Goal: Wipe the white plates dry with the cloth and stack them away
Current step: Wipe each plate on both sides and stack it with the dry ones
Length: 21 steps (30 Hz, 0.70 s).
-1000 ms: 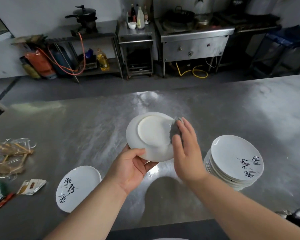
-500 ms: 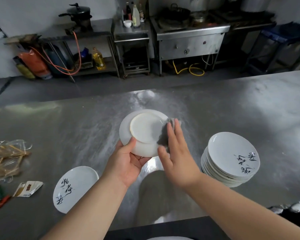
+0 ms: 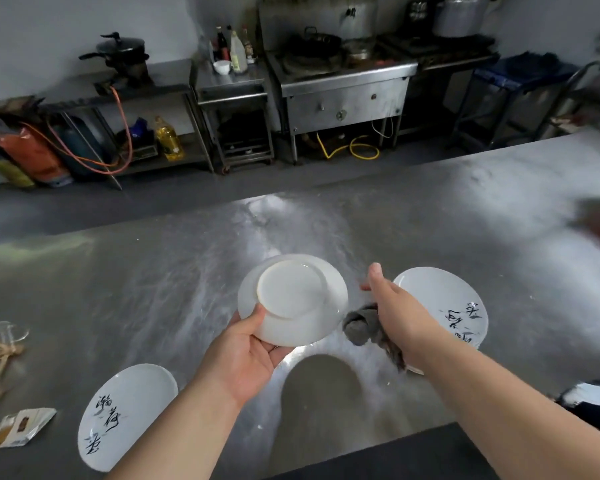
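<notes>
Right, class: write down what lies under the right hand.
The right hand holds a grey cloth; below lies a white inscribed plate. The arm hides its near edge and anything beneath.

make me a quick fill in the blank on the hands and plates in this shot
1. The left hand holds a white plate turned upside ____.
2. The right hand holds a crumpled grey ____.
3. The lone plate by the left forearm bears ____ writing.
4. Another inscribed plate lies partly behind the ____ hand.

Missing words: down, cloth, black, right.
</notes>
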### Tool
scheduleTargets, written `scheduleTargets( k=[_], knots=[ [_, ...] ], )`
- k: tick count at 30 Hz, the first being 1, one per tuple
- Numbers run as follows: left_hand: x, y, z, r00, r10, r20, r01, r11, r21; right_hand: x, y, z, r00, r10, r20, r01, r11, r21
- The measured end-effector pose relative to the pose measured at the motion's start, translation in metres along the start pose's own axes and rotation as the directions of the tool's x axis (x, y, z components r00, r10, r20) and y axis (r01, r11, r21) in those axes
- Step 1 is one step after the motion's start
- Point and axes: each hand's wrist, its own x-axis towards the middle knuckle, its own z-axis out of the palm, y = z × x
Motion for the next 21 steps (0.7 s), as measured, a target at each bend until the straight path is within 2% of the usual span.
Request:
scheduleTargets(
  k=[3, 7, 9, 11, 13, 14, 16, 18, 19, 21],
  knots=[
    [0.004, -0.007, 0.013, 0.992, -0.098, 0.079, 0.088, 0.989, 0.122, 0.012, 0.010, -0.039, 0.990, 0.082, 0.115, -0.077, 0.996, -0.048],
    [0.016, -0.028, 0.045, 0.967, -0.224, 0.119, 0.161, 0.904, 0.395, 0.016, 0.026, -0.083, 0.990, 0.137, 0.040, -0.136, 0.990, -0.027],
    [0.025, -0.039, 0.065, 0.965, -0.254, 0.069, 0.170, 0.802, 0.572, 0.015, 0.039, -0.104, 0.986, 0.165, 0.001, -0.165, 0.985, -0.060],
    [0.035, -0.050, 0.086, 0.965, -0.260, -0.015, 0.183, 0.637, 0.749, 0.012, 0.050, -0.128, 0.980, 0.195, -0.037, -0.197, 0.979, -0.052],
    [0.047, -0.059, 0.106, 0.961, -0.265, -0.077, 0.205, 0.501, 0.840, 0.007, 0.053, -0.151, 0.971, 0.226, -0.075, -0.229, 0.973, -0.034],
    [0.055, -0.064, 0.115, 0.957, -0.279, -0.084, 0.213, 0.475, 0.854, 0.004, 0.053, -0.163, 0.970, 0.225, -0.089, -0.231, 0.971, -0.055],
    [0.068, -0.075, 0.133, 0.945, -0.316, -0.077, 0.237, 0.505, 0.830, 0.001, 0.054, -0.184, 0.976, 0.180, -0.121, -0.196, 0.971, -0.134],
    [0.074, -0.086, 0.155, 0.949, -0.315, -0.017, 0.214, 0.605, 0.767, 0.004, 0.058, -0.202, 0.986, 0.076, -0.149, -0.100, 0.982, -0.163],
    [0.074, -0.091, 0.166, 0.961, -0.276, 0.030, 0.163, 0.648, 0.744, 0.008, 0.063, -0.209, 0.988, 0.024, -0.155, -0.048, 0.987, -0.152],
    [0.081, -0.103, 0.177, 0.986, -0.125, 0.113, -0.007, 0.640, 0.768, 0.019, 0.076, -0.218, 0.988, -0.076, -0.134, 0.061, 0.991, -0.119]
  ],
)
